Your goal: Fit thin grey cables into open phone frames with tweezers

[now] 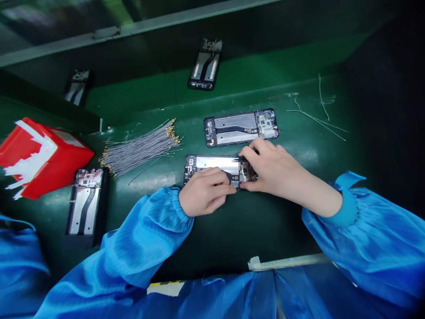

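Green bench mat [232,221] is carrying an opened phone frame [212,165] at centre, lying flat for access. Left hand [205,190] is pinching what looks like a small dark tool against it; right hand [275,166] is steadying its right end, fingertips pressed together. Grey cable bundle [139,148] is lying at left, within reach.
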The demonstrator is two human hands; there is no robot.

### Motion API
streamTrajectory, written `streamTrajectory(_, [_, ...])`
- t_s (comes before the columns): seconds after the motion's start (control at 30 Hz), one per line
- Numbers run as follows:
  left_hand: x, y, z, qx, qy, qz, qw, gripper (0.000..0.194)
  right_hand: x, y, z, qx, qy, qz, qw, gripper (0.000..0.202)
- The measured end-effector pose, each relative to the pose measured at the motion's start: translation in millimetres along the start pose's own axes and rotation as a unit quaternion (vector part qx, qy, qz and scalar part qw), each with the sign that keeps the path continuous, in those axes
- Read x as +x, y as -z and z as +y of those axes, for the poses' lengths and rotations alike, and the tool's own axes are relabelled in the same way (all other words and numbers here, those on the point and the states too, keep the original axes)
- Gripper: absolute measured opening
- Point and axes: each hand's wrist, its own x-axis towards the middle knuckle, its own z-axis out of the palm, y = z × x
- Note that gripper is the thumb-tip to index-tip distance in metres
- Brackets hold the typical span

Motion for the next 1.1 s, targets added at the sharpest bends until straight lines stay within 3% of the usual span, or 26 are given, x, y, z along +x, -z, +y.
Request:
streamTrajectory(0.13, [-0.6, -0.3, 0.1, 0.000, -0.003, -0.002, 1.000, 0.023, 3.9, 5.3, -8.6, -0.048, 0.015, 0.003, 0.999, 0.040])
streamTrajectory(0.37, [-0.4, -4.1, 1.2, -0.019, 0.050, 0.041, 0.998, 0.015, 3.1, -6.5, 5.9, 0.043, 0.097, 0.010, 0.994, 0.045])
streamTrajectory(0.83, [1.1, -7.5, 2.1, 0.015, 0.069, 0.023, 0.997, 0.017, 8.5, 0.6, 1.6, -0.033, 0.126, 0.013, 0.991, 0.036])
streamTrajectory(1.1, [2.2, -3.7, 1.6, -0.004, 0.050, 0.021, 0.999, 0.018, 8.0, -0.7, -3.0, -0.006, 0.086, -0.008, 0.996, 0.031])
